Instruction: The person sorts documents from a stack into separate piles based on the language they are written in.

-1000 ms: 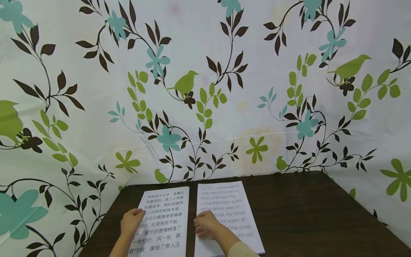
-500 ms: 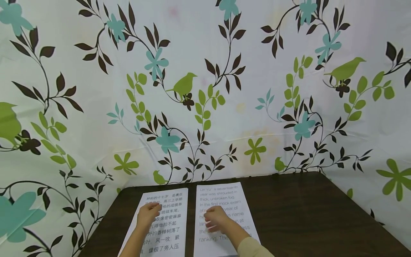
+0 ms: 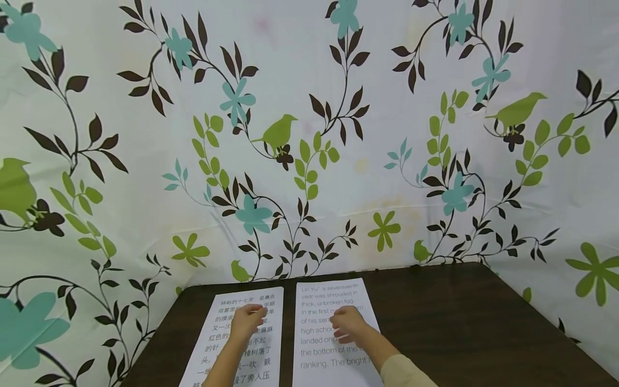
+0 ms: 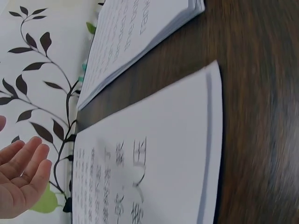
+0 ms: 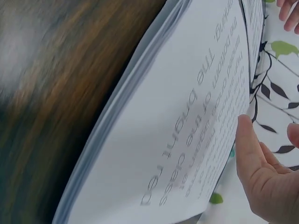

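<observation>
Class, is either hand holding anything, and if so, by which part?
Nothing is held: the left hand and the right hand are both empty.

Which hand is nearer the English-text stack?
Right: the right hand is over the English-text stack, while the left hand is over the Chinese-text stack beside it.
</observation>
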The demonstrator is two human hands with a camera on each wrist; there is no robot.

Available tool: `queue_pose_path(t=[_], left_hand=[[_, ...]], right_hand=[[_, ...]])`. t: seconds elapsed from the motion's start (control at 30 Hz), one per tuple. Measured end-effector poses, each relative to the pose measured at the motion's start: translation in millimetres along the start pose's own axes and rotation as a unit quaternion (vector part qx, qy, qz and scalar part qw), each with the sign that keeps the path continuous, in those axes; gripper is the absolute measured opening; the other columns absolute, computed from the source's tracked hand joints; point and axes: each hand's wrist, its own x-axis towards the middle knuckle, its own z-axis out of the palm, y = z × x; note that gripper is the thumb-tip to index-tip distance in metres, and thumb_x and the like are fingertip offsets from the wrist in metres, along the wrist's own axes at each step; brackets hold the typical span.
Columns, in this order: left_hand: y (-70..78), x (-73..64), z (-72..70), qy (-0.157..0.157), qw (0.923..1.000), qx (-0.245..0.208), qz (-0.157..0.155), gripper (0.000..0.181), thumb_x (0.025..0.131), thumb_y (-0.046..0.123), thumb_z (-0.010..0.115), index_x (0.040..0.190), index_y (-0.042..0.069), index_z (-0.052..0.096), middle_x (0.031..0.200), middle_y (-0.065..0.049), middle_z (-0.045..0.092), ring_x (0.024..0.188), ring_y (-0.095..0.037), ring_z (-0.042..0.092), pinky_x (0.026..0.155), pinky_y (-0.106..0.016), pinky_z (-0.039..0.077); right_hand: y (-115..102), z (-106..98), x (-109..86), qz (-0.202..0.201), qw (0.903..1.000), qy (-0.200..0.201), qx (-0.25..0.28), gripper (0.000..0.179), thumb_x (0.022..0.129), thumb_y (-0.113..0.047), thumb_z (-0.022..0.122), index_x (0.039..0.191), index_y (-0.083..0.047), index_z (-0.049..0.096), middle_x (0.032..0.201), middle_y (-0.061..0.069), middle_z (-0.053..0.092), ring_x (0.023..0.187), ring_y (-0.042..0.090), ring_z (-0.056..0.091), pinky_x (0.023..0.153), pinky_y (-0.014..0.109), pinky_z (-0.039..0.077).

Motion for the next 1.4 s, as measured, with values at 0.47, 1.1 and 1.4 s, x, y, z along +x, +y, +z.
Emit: queue_pose_path(t=[0.47, 1.1, 1.4], left_hand=[[97.4, -81.9, 2.3, -0.054, 0.9978, -0.037, 0.010, 0.037, 0.079, 0.019, 0.058, 0.101, -0.009, 0.054, 0.087, -0.015, 0.057, 0.076, -0.028, 0.057, 0.064, -0.041, 0.047], [90.7, -91.7, 30.5, -0.111, 0.9938, -0.005, -0.005, 0.039, 0.078, 0.018, 0.057, 0.102, -0.012, 0.052, 0.089, -0.017, 0.055, 0.079, -0.029, 0.052, 0.065, -0.041, 0.046], [87.5, -90.7, 40.2, -0.097, 0.9952, 0.002, 0.006, 0.037, 0.076, 0.017, 0.058, 0.098, -0.013, 0.054, 0.091, -0.020, 0.055, 0.084, -0.035, 0.052, 0.070, -0.045, 0.044]], right_hand=[[10.2, -39.7, 3.7, -0.007, 0.9972, 0.074, 0.001, 0.032, 0.080, -0.009, 0.053, 0.103, 0.013, 0.048, 0.084, 0.018, 0.054, 0.073, 0.030, 0.056, 0.061, 0.039, 0.048], [39.4, -70.5, 0.7, -0.004, 0.9817, 0.176, -0.073, 0.021, 0.074, -0.007, 0.053, 0.083, 0.011, 0.056, 0.083, 0.019, 0.054, 0.078, 0.032, 0.049, 0.070, 0.046, 0.039], [41.6, -66.3, -2.2, 0.007, 0.9827, 0.172, -0.069, 0.021, 0.075, -0.007, 0.050, 0.085, 0.011, 0.055, 0.082, 0.018, 0.053, 0.077, 0.031, 0.048, 0.069, 0.046, 0.039]])
